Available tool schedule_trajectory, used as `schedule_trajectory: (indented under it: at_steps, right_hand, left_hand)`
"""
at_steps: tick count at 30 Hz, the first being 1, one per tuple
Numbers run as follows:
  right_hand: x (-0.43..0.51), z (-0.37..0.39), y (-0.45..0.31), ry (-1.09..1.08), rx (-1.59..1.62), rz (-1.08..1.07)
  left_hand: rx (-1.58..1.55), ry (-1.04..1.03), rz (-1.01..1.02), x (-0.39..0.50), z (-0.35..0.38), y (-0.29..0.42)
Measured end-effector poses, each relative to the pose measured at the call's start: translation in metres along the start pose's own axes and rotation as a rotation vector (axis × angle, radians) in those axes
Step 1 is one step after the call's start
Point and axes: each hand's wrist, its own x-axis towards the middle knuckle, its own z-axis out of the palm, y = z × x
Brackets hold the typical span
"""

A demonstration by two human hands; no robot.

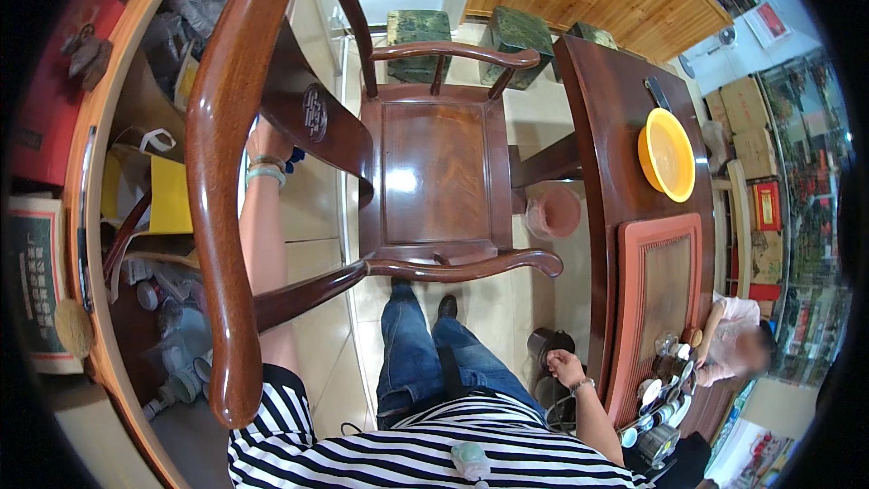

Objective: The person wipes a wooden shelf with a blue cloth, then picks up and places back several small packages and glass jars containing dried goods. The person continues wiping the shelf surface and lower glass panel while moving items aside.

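A polished dark wooden armchair [434, 170] stands before me, its curved top rail [227, 170] nearest on the left. My left hand [267, 142] reaches behind the carved back splat [309, 105], which partly hides the fingers. A dark blue cloth [294, 160] shows at those fingers; the grip is partly covered. A pale green bangle circles that wrist. My right hand [565, 365] hangs beside the tea table with fingers curled and nothing visible in them. It is nearest a dark bin-like container [548, 345] on the floor.
The dark wooden table [597, 149] at right bears a yellow basin [669, 155], a reddish tea tray [628, 299] and several cups. A seated person [736, 346] is beyond it. Open shelving [102, 238] with bags lines the left. Green stone stools [419, 44] and a pink bin [558, 212] stand on the floor.
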Motion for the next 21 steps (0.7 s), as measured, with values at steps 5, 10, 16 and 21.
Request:
schedule_trajectory:
  at_steps: [5,10,16,21]
  right_hand:
    - [0.013,0.008,0.003,0.029,-0.04,-0.06]
    - [0.021,0.01,0.025,-0.042,0.096,-0.005]
    - [0.056,-0.006,0.117,-0.077,0.01,-0.321]
    - [0.095,-0.011,0.172,-0.136,0.066,-0.457]
  left_hand:
    - [0.076,-0.042,-0.06,-0.012,-0.007,0.005]
    - [0.125,0.092,-0.145,-0.104,-0.001,-0.012]
    - [0.122,0.114,-0.083,-0.253,0.0,-0.039]
    - [0.172,0.095,-0.275,-0.38,-0.009,-0.034]
